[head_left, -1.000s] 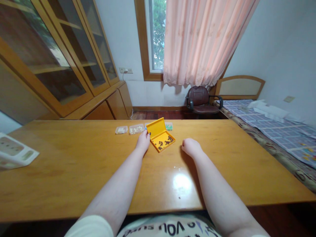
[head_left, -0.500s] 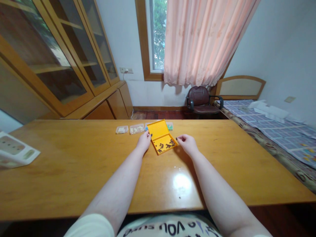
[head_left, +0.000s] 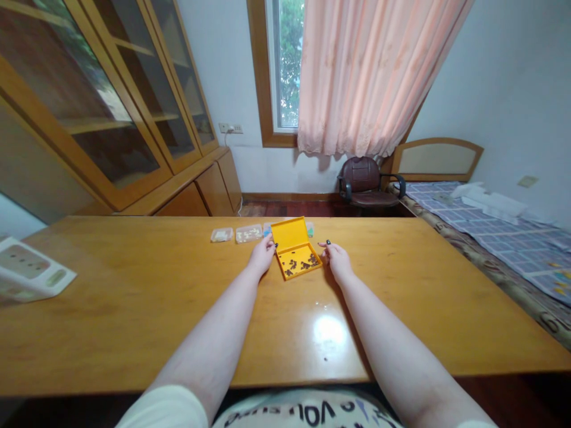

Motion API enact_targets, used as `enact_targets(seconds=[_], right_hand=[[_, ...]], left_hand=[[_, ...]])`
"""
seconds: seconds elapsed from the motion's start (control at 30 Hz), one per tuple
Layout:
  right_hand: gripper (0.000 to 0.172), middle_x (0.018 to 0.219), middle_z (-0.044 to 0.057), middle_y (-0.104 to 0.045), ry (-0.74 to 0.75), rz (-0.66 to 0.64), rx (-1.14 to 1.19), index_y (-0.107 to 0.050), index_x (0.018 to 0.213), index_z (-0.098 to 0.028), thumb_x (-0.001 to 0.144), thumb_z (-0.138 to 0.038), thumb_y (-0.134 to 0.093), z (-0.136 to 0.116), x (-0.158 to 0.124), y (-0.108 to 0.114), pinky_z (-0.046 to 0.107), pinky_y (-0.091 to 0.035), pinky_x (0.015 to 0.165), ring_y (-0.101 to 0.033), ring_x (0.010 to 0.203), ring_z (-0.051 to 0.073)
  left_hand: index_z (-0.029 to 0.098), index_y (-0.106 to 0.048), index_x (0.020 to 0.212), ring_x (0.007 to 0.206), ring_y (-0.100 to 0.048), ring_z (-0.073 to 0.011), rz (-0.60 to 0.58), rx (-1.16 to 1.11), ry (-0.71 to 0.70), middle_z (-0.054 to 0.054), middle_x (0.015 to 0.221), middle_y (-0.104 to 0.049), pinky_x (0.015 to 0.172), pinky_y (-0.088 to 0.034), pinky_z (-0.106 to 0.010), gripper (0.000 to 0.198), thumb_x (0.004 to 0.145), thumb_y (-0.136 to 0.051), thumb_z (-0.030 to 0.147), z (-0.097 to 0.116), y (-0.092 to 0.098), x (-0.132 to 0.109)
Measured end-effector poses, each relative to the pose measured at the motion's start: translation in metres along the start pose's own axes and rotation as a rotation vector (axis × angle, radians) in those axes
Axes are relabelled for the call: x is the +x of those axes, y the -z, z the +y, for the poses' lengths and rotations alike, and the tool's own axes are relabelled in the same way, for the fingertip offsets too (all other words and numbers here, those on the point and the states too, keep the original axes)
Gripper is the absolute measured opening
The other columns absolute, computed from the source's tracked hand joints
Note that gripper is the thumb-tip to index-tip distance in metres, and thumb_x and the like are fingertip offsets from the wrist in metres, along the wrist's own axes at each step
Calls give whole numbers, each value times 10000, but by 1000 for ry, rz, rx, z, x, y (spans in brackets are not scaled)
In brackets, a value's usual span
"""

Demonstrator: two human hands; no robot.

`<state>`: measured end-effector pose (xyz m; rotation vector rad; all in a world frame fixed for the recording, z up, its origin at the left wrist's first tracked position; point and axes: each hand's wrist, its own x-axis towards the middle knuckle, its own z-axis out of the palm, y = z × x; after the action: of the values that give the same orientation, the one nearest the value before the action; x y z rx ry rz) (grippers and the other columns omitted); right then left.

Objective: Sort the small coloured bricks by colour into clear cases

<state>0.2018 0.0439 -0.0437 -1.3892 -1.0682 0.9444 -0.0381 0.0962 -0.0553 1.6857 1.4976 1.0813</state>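
A small yellow box [head_left: 298, 260] lies open on the wooden table [head_left: 134, 285], its lid [head_left: 289, 233] tilted up at the back. Several small dark bits lie in its tray. My left hand [head_left: 262, 254] is against the box's left side, near the hinge, with fingers curled on its edge. On the other side, my right hand [head_left: 335, 255] pinches the tray's right edge, one dark-nailed finger lifted.
Two clear little boxes [head_left: 222, 235] [head_left: 248, 233] sit left of the yellow one, and a teal one [head_left: 309, 226] peeks out behind it. A white packet [head_left: 31, 274] lies at the table's left end. One dark bit [head_left: 325, 359] lies near the front edge. Beyond are a chair [head_left: 363, 184] and a bed [head_left: 499, 232].
My right hand has moved left from a loose fist on the table to the box's right edge. The box has turned slightly and shifted. My left hand stays at its left side.
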Motion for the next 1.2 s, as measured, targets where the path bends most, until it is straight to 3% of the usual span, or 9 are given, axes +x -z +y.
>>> enact_targets(seconds=[0.1, 0.23, 0.4, 0.53, 0.63, 0.73, 0.87, 1.0, 1.2], right_hand=[[540, 793, 70, -648, -37, 12, 101, -628, 1016, -106, 799, -565, -444, 1, 1, 1, 208, -403, 473, -523, 539, 103], [524, 1150, 132, -625, -17, -55, 132, -561, 1169, -141, 868, -533, -386, 4, 2, -2, 257, -506, 725, -631, 891, 165], [597, 1392, 129, -463, 74, -231, 69, -396, 1368, -146, 938, -521, -218, 1, -5, -7, 305, -430, 976, -497, 1224, 186], [652, 1385, 89, -481, 161, -281, -19, -439, 1349, -169, 914, -596, -211, 1, -10, -9, 310, -394, 1023, -464, 1258, 183], [692, 1361, 113, -503, 162, -218, -12, -497, 1304, -140, 835, -638, -391, 4, -9, -9, 352, -353, 1062, -460, 1260, 218], [651, 1321, 126, -540, 166, -212, 0, -544, 1262, -140, 778, -575, -537, 7, -8, -10, 404, -328, 1080, -474, 1245, 251], [552, 1316, 107, -547, 220, -283, -34, -531, 1281, -166, 818, -467, -529, 7, -10, -10, 441, -330, 1078, -492, 1227, 250], [567, 1388, 128, -467, 296, -275, -297, -485, 1330, -147, 823, -395, -539, 5, -13, -8, 450, -268, 1113, -412, 1297, 258], [523, 1465, 141, -347, 435, -431, -738, -469, 1353, -140, 862, -315, -507, -5, -22, -8, 415, -235, 1128, -306, 1362, 253]], left_hand=[[162, -556, 1245, 934, -630, -175, 48, 8, 2, -81, 1079, -662, 907, -472, -312, 424, 825, -512, 203, -1, 0, 1], [164, -636, 1135, 1018, -599, -210, 77, 114, -94, -92, 1135, -634, 951, -451, -353, 334, 836, -520, 257, 4, 3, -2], [188, -660, 1104, 1083, -572, -200, 34, 147, -202, -67, 1126, -644, 989, -430, -351, 326, 835, -476, 178, 14, 5, -8], [197, -662, 1115, 1108, -566, -181, -22, 133, -252, -53, 1155, -648, 1021, -412, -344, 349, 829, -468, 149, 21, 5, -13], [189, -671, 1108, 1112, -567, -182, -88, 206, -288, -54, 1174, -646, 1026, -411, -339, 358, 817, -470, 132, 26, 7, -16], [203, -683, 1098, 1109, -567, -192, -119, 355, -320, -49, 1163, -656, 1031, -404, -346, 394, 800, -451, 93, 32, 12, -19], [245, -681, 1111, 1144, -548, -204, -194, 458, -339, -32, 1216, -629, 1050, -380, -361, 429, 810, -422, 85, 36, 18, -21], [194, -619, 1207, 1250, -468, -200, -271, 429, -258, -67, 1360, -511, 1102, -311, -349, 420, 866, -379, 148, 34, 15, -21], [141, -375, 1406, 1373, -287, -243, -360, 563, -176, -117, 1478, -334, 1136, -213, -422, 540, 900, -400, 328, 30, 5, -23]])
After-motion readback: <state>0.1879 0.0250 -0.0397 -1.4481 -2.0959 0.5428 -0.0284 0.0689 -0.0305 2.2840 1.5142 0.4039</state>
